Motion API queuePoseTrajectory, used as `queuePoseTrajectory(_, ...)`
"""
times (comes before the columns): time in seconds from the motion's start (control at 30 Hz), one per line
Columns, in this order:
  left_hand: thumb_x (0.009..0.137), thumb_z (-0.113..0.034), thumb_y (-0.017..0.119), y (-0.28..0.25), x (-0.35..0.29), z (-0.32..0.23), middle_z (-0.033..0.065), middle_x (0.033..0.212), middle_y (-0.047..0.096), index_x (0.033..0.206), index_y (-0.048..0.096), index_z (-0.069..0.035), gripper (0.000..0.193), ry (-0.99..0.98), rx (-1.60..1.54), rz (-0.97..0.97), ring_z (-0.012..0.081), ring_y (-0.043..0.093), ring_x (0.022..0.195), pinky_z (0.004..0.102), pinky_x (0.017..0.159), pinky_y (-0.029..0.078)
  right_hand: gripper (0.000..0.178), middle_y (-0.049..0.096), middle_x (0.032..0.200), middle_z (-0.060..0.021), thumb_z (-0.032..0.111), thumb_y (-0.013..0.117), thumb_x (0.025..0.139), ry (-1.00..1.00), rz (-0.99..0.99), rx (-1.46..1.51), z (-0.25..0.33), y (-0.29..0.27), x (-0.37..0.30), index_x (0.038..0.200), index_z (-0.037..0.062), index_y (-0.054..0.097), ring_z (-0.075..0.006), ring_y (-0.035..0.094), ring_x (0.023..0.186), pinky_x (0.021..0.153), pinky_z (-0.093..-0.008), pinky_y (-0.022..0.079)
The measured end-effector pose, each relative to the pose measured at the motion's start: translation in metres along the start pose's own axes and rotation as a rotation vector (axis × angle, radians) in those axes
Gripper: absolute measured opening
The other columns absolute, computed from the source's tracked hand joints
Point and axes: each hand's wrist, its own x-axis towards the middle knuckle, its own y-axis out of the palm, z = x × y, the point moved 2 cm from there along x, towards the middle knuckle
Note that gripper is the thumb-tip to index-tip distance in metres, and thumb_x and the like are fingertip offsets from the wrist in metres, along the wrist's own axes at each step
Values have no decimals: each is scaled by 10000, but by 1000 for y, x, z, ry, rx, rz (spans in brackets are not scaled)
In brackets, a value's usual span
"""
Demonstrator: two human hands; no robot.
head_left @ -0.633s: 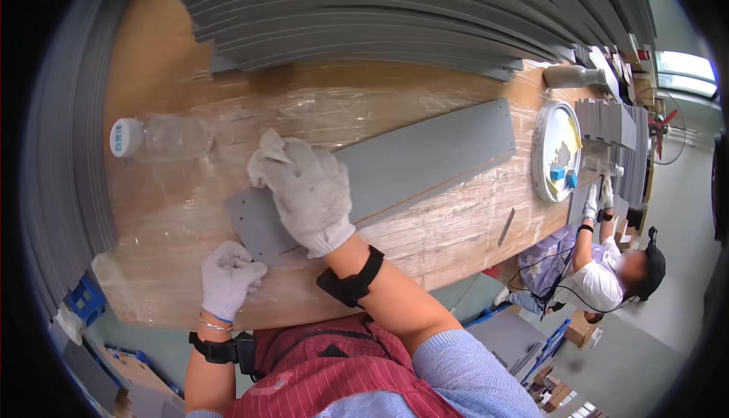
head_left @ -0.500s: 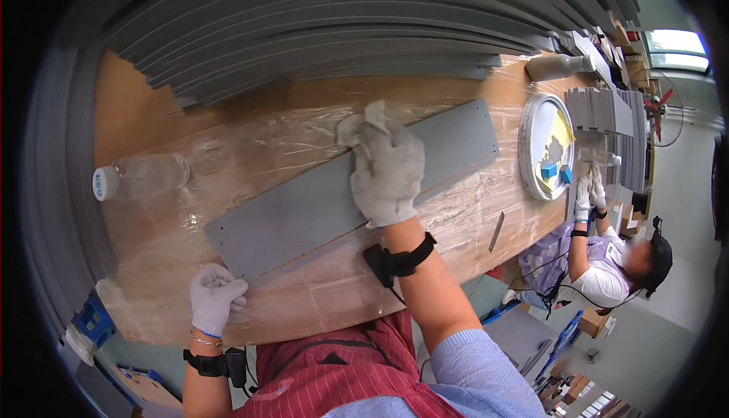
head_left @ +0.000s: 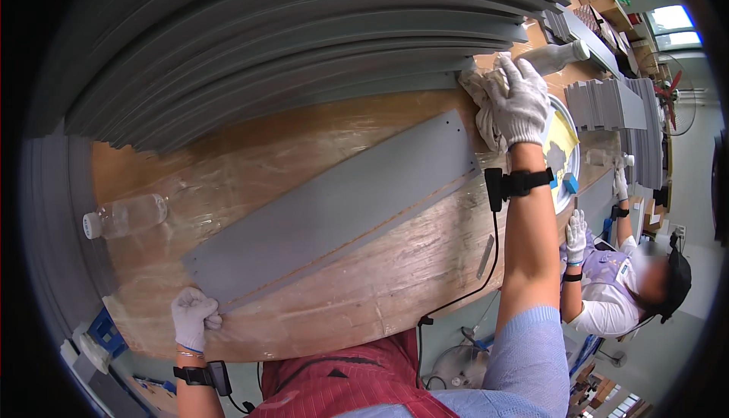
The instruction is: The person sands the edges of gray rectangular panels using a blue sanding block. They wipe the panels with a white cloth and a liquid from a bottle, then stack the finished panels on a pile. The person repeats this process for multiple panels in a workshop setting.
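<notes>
A long grey panel [head_left: 326,213] lies slantwise on the film-covered table, with small holes at its ends and a brown strip along its near edge. My left hand [head_left: 195,318], in a white glove, is closed at the panel's near left corner; the fingertips are partly hidden. My gloved right hand [head_left: 522,99] is beyond the panel's right end, with a crumpled off-white cloth [head_left: 480,103] against its palm and thumb side. Its fingers reach forward over the cloth. Just right of this hand are a bottle [head_left: 553,57] and a round white lid or tub [head_left: 571,118].
Large stacks of grey panels [head_left: 304,46] line the far side. A clear bottle [head_left: 129,217] lies at left. A blue block [head_left: 570,183] rests by the white rim, and a flat metal strip [head_left: 485,257] lies nearer. A gloved co-worker [head_left: 607,289] is at the right.
My right hand and the cloth have moved right, off the panel to beyond its right end. My left hand remains at the panel's corner. The co-worker's hands have moved apart.
</notes>
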Motion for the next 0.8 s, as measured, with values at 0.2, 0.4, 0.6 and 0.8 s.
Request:
queuePoseTrajectory(0.2,798,9,726,22,-12,5,52,696,619,917,600,-26,177,132,-44,-220,104,585,543,271,465,505,308,687,917,-214,330,630,896,201,662,266,50,-26,-69,1062,81,699,-406,641,958,884,-473,500)
queuePoseTrajectory(0.4,761,-161,823,2,-29,7,135,1100,692,1216,621,54,543,54,6,-275,189,660,981,306,856,533,507,670,947,-169,330,749,772,540,604,454,55,-26,-119,1141,1,633,-314,645,896,852,-393,499)
queuePoseTrajectory(0.6,754,-205,839,-33,-43,22,178,1246,653,1285,573,91,663,62,73,-288,263,654,1089,336,987,493,366,669,884,-104,305,785,836,487,709,727,77,-42,-145,971,1,632,-186,600,770,699,-336,519)
queuePoseTrajectory(0.8,810,-15,720,-70,-70,29,127,1115,693,1177,618,10,381,88,-864,-85,201,680,995,361,868,558,162,605,706,-25,146,733,879,732,974,1251,124,-85,-167,863,85,583,-117,531,566,505,-263,421)
